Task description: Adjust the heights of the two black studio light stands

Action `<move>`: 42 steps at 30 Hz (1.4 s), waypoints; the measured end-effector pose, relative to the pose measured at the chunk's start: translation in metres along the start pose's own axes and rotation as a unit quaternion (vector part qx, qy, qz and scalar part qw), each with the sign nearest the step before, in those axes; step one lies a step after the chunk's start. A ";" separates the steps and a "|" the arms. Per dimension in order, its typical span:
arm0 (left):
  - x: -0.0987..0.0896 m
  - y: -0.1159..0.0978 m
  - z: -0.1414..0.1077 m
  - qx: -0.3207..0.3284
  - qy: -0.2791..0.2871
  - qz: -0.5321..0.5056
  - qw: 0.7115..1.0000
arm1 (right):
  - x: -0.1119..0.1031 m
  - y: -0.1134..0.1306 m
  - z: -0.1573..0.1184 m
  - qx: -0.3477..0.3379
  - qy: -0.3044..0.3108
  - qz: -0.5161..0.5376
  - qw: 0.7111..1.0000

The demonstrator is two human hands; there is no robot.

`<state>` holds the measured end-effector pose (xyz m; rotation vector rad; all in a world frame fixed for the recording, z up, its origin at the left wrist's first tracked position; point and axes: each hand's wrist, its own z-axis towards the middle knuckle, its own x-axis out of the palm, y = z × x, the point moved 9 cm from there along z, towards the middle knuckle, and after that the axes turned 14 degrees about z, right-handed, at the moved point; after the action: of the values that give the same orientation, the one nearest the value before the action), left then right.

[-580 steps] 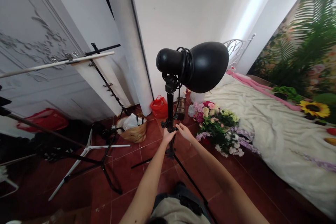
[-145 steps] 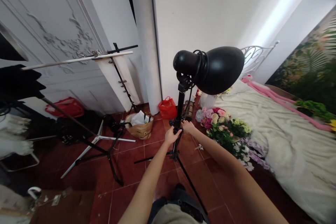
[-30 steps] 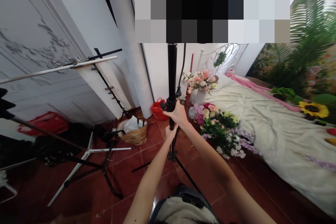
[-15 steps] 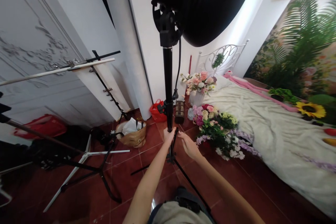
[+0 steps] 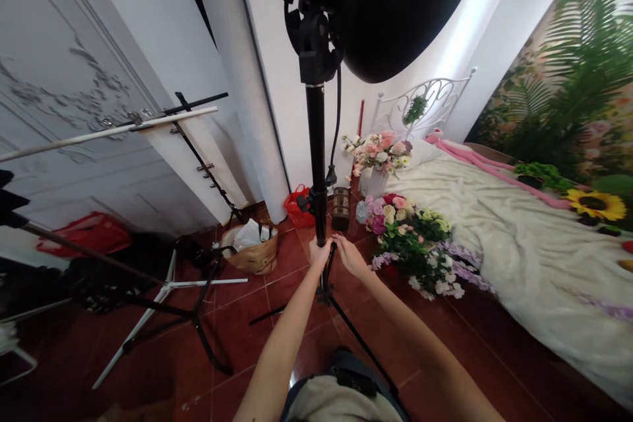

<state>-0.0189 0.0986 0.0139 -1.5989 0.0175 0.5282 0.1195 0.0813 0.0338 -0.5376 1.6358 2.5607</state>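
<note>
A black light stand (image 5: 317,145) rises upright in front of me, with a large black lamp reflector (image 5: 395,6) mounted on its top. My left hand (image 5: 320,253) is wrapped around the lower part of the pole, just above the spread legs. Close beside it on the right, my right hand (image 5: 349,257) has its fingertips bent in against a small black part of the stand, which they partly hide. A black cable with a plug (image 5: 331,175) dangles along the pole above my hands.
Bunches of artificial flowers (image 5: 405,231) lie to the right beside a bed with a cream cover (image 5: 445,184). Leftward are a woven basket (image 5: 254,256), a red bag (image 5: 299,208), a white tripod stand (image 5: 171,287) and a black stand (image 5: 192,320). A small chest (image 5: 340,209) sits behind the pole.
My right hand has moved slightly left and up, its fingers now against the stand. The left hand keeps its grip on the pole. The view has shifted a little.
</note>
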 end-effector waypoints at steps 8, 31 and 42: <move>0.005 0.004 0.001 -0.006 0.022 -0.008 1.000 | 0.003 -0.032 0.001 0.085 -0.137 0.167 0.973; 0.002 -0.006 0.000 0.024 0.026 -0.005 0.999 | 0.003 -0.047 0.025 0.238 -0.102 0.123 0.958; 0.001 -0.002 -0.001 0.023 0.024 0.009 0.999 | 0.010 -0.031 -0.011 0.115 -0.026 0.131 0.984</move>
<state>-0.0165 0.0982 0.0157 -1.5682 0.0794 0.4990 0.1207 0.0838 -0.0007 -0.2509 2.0714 2.4747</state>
